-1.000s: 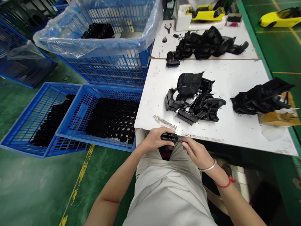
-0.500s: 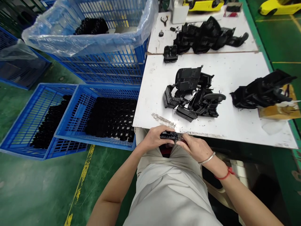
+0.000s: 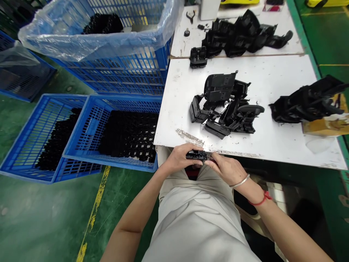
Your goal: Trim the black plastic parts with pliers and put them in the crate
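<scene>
My left hand (image 3: 178,159) is closed around a small black plastic part (image 3: 195,155) at the table's front edge, above my lap. Thumb and fingers grip it from both long sides. My right hand (image 3: 227,167) is pinched at the part's right end, on a thin greyish blade (image 3: 209,155) mostly hidden by the fingers. Straight ahead on the white table (image 3: 174,105) lies a loose pile of black plastic parts (image 3: 218,87), apart from both hands. Thin black shavings lie between the pile and the table edge.
Blue crates (image 3: 92,125) with black parts stand on the floor at left, beside a taller plastic-lined blue crate (image 3: 114,69). Farther back are pliers (image 3: 191,16) and a row of black parts (image 3: 245,34). More black parts (image 3: 305,100) lean on a yellowish box (image 3: 324,125) at right.
The view has shifted slightly, so the table's contents sit a little higher. Both hands keep nearly the same place, still holding the black part and the thin blade.
</scene>
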Available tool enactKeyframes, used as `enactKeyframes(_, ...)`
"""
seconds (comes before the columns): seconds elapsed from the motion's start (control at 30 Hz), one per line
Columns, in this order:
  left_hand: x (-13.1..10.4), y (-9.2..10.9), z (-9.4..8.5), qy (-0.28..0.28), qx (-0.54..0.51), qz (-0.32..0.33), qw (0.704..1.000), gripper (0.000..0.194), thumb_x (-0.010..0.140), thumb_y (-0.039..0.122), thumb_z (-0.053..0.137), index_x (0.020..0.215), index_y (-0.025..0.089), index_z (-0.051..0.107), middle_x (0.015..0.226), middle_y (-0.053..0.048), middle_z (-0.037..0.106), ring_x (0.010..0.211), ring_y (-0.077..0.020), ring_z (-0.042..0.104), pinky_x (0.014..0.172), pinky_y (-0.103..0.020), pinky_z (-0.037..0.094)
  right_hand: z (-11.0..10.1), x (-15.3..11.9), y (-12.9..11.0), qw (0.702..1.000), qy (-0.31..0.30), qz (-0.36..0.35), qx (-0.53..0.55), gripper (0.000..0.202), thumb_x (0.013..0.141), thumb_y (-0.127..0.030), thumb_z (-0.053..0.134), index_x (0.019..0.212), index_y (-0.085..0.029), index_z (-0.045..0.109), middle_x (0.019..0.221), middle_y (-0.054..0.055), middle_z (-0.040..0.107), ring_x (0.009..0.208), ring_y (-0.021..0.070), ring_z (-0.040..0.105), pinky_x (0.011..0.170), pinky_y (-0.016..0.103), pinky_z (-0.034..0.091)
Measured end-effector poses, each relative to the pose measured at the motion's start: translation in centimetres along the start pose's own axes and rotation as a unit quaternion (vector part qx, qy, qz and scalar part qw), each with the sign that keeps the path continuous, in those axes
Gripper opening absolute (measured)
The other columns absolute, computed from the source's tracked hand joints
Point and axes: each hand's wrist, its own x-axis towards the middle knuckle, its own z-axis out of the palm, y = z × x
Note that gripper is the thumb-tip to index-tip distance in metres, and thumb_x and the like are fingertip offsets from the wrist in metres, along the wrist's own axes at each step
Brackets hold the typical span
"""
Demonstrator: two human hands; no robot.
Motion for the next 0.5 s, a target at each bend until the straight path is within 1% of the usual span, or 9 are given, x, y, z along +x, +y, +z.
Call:
enactKeyframes(0.17,0.02,0.08,-0.03,0.001,0.005,0.004,1.000,0.041,0.070,0.035,0.077,0.104,0.016,0.065,0.097,-0.006,0.070,0.089,-0.0182,0.066,0.082,-0.028,0.052,0.13,-0.02,-0.16,1.000,0.000,0.007,-0.007,0.066,0.095,-0.060,0.003,0.085,-0.018,0.053,0.062,0.005,0.062,0.056,0.0194,0.063,0.045,0.026,0.023)
enactKeyframes(0.3,0.00,-0.01,-0.03,0.004,0.006,0.011,1.000,0.041,0.071,0.036,0.076,0.104,0.016,0.064,0.097,-0.006,0.070,0.090,-0.0182,0.066,0.082,-0.028,0.052,0.30,-0.02,-0.24,0.999,-0.005,0.013,-0.033,0.066,0.096,-0.058,0.004,0.087,-0.017,0.055,0.062,0.006,0.063,0.054,0.0191,0.062,0.045,0.026,0.022)
enactKeyframes(0.5,-0.15,-0.26,0.01,0.012,0.005,0.018,1.000,0.040,0.072,0.038,0.074,0.105,0.016,0.065,0.098,-0.007,0.070,0.091,-0.0184,0.066,0.082,-0.028,0.052,0.81,0.09,-0.09,0.999,-0.014,0.006,-0.050,0.068,0.097,-0.055,0.002,0.087,-0.015,0.056,0.060,0.006,0.062,0.051,0.0179,0.060,0.044,0.026,0.021)
